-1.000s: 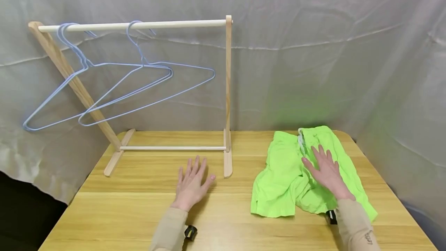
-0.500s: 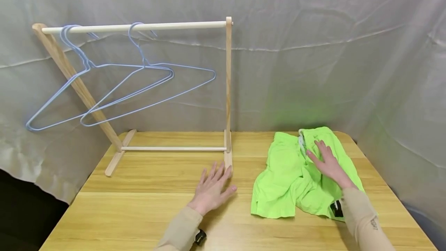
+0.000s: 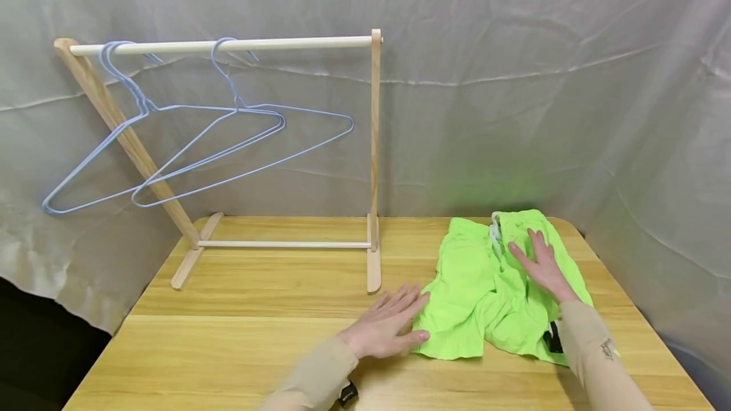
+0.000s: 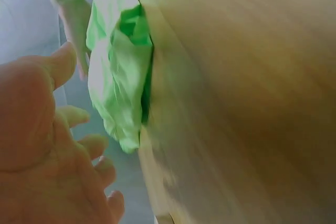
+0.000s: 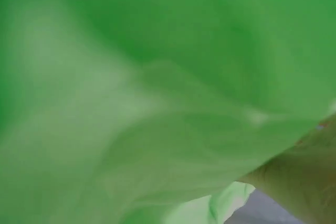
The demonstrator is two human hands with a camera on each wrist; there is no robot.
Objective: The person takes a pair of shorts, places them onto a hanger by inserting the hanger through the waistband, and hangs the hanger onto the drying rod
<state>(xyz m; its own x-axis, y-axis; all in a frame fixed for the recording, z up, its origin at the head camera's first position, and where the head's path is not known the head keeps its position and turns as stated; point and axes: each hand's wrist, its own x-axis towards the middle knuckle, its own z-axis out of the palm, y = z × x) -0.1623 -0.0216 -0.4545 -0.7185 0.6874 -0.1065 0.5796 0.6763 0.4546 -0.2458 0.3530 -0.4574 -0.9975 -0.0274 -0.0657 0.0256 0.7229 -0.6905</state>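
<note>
Bright green shorts (image 3: 462,284) with a pale drawstring (image 3: 495,233) at the waist lie spread on the right part of the wooden table. My left hand (image 3: 385,328) is at the left leg's hem, its fingers extended and overlapping the cloth's edge in the head view. In the left wrist view the left hand (image 4: 58,145) shows its palm, with the rumpled shorts (image 4: 121,61) beyond the fingers. Over the right leg of the shorts, my right hand (image 3: 542,268) has its fingers spread. Green cloth (image 5: 157,103) fills most of the right wrist view.
A wooden rack (image 3: 374,144) stands at the back left of the table (image 3: 245,347). Several light blue wire hangers (image 3: 240,173) hang from its top rail (image 3: 297,43). Grey curtains (image 3: 514,81) enclose the back and sides.
My left hand has moved right across the table, from in front of the rack to the shorts' left leg. My right hand has shifted slightly right over the shorts.
</note>
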